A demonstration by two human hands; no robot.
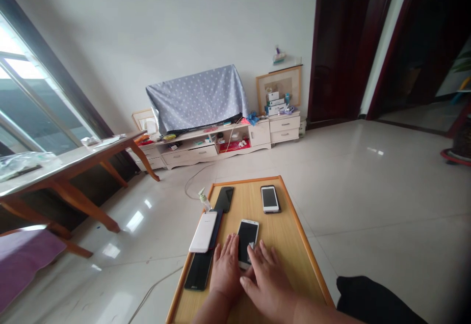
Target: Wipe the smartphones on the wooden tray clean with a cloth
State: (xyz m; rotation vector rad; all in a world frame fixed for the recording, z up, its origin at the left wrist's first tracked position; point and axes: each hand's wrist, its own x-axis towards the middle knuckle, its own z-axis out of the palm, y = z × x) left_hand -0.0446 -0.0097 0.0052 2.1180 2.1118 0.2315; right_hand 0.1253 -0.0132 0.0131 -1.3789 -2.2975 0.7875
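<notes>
White-framed phone lay face up mid-table, long axis near 12-to-6, top leaning a touch toward 1. From the left hand it sat at 1 o'clock; from the right hand, at 11. No clear nearer hand: left fingers ran along its left edge, right fingertips were over the lower right of the screen. Left fingers lay straight, not wrapped round anything. Right fingers were spread, index at a small pale scrap on the glass; couldn't tell if it was pinched or just pressed, nor whether it was cloth or paper. Screen was dark, smooth glass, flat slab with rounded corners. Table was yellowish wood grain, orange raised rim. White-backed phone, smooth and pale, lay at 9 to 10; black phone, glossy, at 8; black-cased phone at 1; clear pump bottle at 10 to 11.
</notes>
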